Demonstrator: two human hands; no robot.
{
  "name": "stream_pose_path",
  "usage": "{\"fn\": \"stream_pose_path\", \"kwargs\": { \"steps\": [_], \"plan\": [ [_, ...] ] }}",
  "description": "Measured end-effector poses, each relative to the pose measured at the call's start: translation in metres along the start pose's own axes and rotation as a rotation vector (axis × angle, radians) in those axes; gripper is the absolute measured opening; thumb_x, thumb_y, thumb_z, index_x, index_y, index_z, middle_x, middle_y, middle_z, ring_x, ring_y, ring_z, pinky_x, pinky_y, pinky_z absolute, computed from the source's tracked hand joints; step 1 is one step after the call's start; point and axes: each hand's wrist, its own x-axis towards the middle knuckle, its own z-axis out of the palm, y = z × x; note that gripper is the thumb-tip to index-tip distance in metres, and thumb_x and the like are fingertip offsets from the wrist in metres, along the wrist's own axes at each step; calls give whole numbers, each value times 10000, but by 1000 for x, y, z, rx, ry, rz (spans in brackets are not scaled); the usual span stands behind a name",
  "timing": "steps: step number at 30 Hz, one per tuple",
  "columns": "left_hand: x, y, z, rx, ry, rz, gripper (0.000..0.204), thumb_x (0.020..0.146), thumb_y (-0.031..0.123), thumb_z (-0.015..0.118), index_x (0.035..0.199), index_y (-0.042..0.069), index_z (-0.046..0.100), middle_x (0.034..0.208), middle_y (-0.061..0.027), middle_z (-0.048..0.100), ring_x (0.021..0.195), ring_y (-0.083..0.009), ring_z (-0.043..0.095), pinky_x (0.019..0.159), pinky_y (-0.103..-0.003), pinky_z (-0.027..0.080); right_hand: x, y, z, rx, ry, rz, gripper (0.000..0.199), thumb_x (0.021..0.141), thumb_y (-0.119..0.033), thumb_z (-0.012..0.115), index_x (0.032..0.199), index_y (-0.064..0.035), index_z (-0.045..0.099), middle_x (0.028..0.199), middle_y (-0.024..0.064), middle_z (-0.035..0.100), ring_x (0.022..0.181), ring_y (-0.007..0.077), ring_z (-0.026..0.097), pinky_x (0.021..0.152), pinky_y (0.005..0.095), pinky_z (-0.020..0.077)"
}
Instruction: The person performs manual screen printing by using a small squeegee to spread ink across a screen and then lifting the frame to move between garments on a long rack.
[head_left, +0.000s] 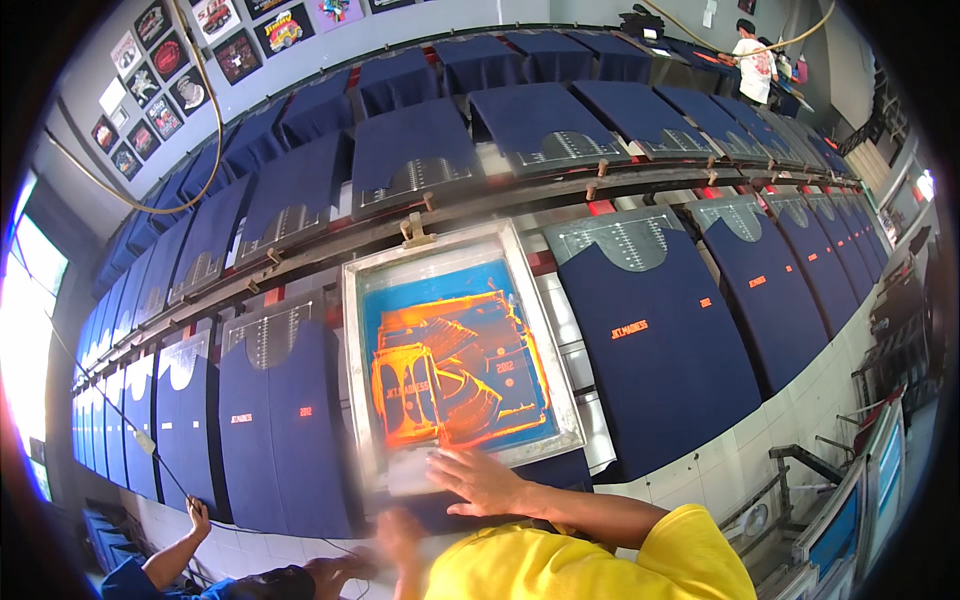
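A screen-printing frame (352,330) with a pale metal border lies over a dark navy shirt panel in front of me. Its blue mesh (420,290) is smeared with bright orange ink (465,400). At the near edge of the frame is my right hand (480,482), open, fingers apart; whether it touches the rim I cannot tell. A pale blurred piece (412,470) lies by its fingertips, its kind unclear. My left hand (400,537) is lower and to the left, smeared by motion, with its fingers unreadable. Yellow cloth covers my upper arm.
Rows of navy shirt panels (650,330) on boards run left and right, several with small orange prints. A wooden rail (320,243) with pegs passes behind the frame. At lower left, a co-worker's hand (198,515) meets a thin cord. Another person (752,68) stands far right.
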Motion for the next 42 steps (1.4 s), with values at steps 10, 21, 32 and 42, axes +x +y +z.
{"fn": "stream_pose_path", "kwargs": {
  "steps": [10,21,32,42],
  "plan": [
    [26,47,23,-139,-416,-554,346,1054,265,441,1189,-25,573,936,-171,687,498,-184,605,346,-219,317,26,-5,12,-240,52,14,550,791,-203,677,1309,-44,582,1162,86,617,1104,260,583,939,418,469],
    [53,26,26,-54,-619,-504,392,1107,328,396,988,19,605,691,-52,595,476,-118,495,421,-264,372,91,5,-9,-182,118,248,319,761,-136,713,1063,-85,624,1032,70,652,985,271,613,835,420,508],
    [53,26,25,-119,-677,-434,370,1111,290,406,869,36,525,604,-5,450,455,-98,410,421,-284,349,192,104,-33,-161,281,396,302,724,-99,719,1022,-65,684,883,137,702,895,353,648,801,476,514],
    [57,39,24,-142,-697,-511,328,1113,292,386,901,68,499,602,12,394,468,-92,330,422,-281,275,147,62,-19,-252,-20,401,376,712,-128,759,1078,-101,672,946,78,706,930,302,640,863,455,477]
  ]
}}
